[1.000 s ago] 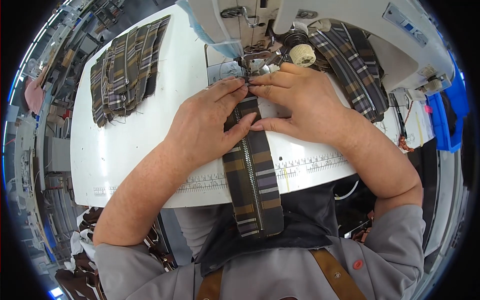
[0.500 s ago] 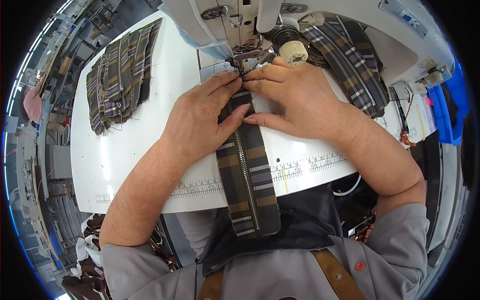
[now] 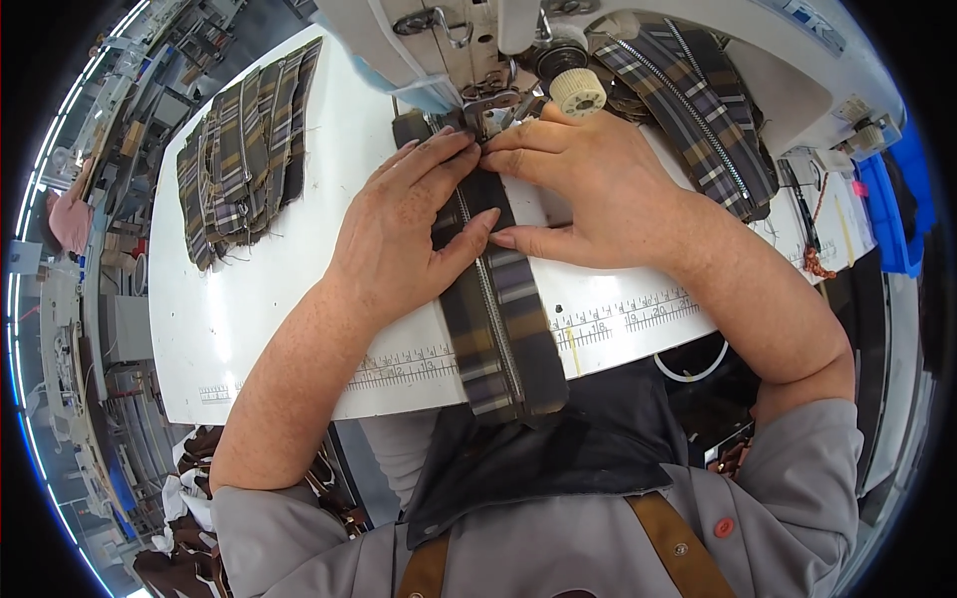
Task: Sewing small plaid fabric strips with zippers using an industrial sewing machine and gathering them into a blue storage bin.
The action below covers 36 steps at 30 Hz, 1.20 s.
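Observation:
A long plaid fabric strip with a metal zipper (image 3: 485,319) runs under the presser foot (image 3: 478,118) of a white sewing machine (image 3: 518,25). Its near end hangs over the table's front edge. My left hand (image 3: 404,204) lies on the strip's left side, fingertips just before the foot and thumb stretched across the zipper. From the right, my right hand (image 3: 598,189) rests its fingertips against the strip's edge close to the foot, its thumb apart near the left thumb. Both hands are open and press on the cloth rather than close around it. The needle point is hidden.
A stack of plaid zipper strips (image 3: 244,149) lies at the table's far left. More zipper strips (image 3: 688,120) sit under the machine arm at the right. A ruler scale (image 3: 638,317) runs along the table's front edge. Dark tweezers (image 3: 800,204) and a blue bin (image 3: 887,219) are farther right.
The strip has slid away from me under the foot; its near end hangs less far over the edge, and its far end now shows behind the foot. Both hands remain near the foot.

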Available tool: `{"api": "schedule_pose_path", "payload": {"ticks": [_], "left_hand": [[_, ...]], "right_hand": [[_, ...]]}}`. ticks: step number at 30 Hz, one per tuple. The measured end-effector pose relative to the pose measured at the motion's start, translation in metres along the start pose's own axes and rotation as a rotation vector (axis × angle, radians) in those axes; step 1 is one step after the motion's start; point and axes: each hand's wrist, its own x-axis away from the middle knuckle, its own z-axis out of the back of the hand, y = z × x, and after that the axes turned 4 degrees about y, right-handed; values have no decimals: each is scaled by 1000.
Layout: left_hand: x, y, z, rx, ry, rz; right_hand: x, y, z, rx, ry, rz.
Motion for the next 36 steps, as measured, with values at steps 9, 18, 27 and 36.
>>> {"api": "schedule_pose_path", "payload": {"ticks": [9,18,27,36], "left_hand": [[1,1,1,83,3,77],[1,1,1,114,-4,106],[-1,2,1,83,-14,139],[-2,-3,2,31,-42,161]], "right_hand": [[1,-1,0,22,13,15],[-1,-3,2,12,-8,-3],[-1,-4,3,3,-21,3],[-1,-6,4,28,-42,-3]]}}
